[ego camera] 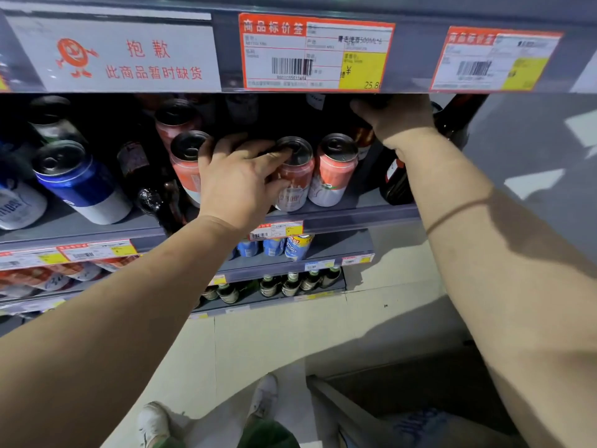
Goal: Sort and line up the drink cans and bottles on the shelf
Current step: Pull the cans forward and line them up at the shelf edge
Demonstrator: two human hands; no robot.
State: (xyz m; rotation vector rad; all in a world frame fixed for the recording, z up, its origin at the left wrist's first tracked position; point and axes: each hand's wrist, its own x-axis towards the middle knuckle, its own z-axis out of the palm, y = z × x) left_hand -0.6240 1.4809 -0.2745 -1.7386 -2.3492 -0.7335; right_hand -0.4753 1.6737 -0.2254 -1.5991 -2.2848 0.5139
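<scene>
My left hand is wrapped around a red-and-white can at the front of the grey shelf, fingers over its top. Two matching red cans stand beside it: one on the left, one on the right. A third red can stands behind. My right hand reaches up into the shadow under the upper shelf and grips the top of a dark bottle, mostly hidden. Another dark bottle stands at the shelf's right end.
A blue-and-white can and white cans stand on the left, with dark bottles between. The upper shelf edge carries price tags. Lower shelves hold cans and green bottles. The floor and my shoes lie below.
</scene>
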